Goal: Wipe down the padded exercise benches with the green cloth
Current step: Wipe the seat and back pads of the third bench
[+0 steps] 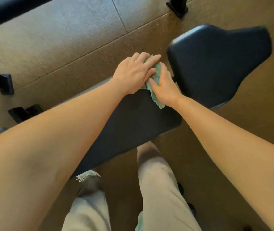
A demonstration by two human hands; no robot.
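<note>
At the far end of the long pad [133, 120], by the gap before the seat pad [216, 64], the cloth [155, 72] sits bunched between both hands. It is pale green and crumpled, with a frayed corner trailing onto the pad below the right wrist. The hands cover most of it.

The left hand [133, 74] lies over the top of the cloth with its fingers mostly straight, pressing down. The right hand [163, 87] grasps the bunch from the side, thumb and fingers curled round it.

Both pads are black and smooth. The left forearm crosses much of the long pad.

A second pale, frayed rag [88, 175] shows under the near end of that pad, perhaps at the person's waist; the view is too blurred to tell. Beige trousers [157, 189] stand below. Around them is tan speckled floor [66, 39], with black frame feet [177, 9] and another dark bench [8, 10] at the top left.
</note>
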